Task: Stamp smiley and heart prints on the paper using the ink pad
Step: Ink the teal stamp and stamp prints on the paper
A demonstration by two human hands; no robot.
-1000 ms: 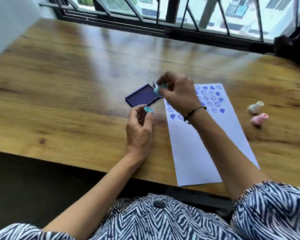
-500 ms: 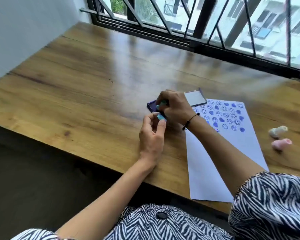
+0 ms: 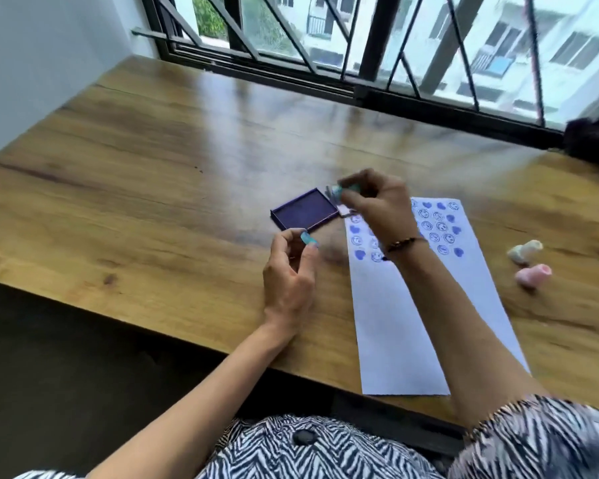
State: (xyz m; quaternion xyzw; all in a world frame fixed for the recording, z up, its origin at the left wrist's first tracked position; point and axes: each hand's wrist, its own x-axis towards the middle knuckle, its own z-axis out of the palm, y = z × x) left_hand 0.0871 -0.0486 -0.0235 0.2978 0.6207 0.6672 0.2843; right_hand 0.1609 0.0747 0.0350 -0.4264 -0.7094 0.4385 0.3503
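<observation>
An open purple ink pad (image 3: 304,213) lies on the wooden table, left of a long white paper (image 3: 408,323). The paper's far end carries rows of blue smiley and heart prints (image 3: 438,226). My right hand (image 3: 377,205) hovers over the pad's right edge and pinches a small teal stamp (image 3: 341,191), which is blurred. My left hand (image 3: 291,271) rests just in front of the pad and grips a second small teal stamp (image 3: 308,239) between thumb and fingertips. The pad's lid is mostly hidden behind my right hand.
A white stamp (image 3: 524,251) and a pink stamp (image 3: 533,275) lie on their sides right of the paper. A barred window (image 3: 360,46) runs along the table's far edge. A dark object (image 3: 592,140) sits at the far right corner. The table's near edge (image 3: 153,326) runs close to my body.
My right hand, which was pressed down on the pad half a second ago, has lifted up and to the right with its stamp. My left hand stays in front of the pad.
</observation>
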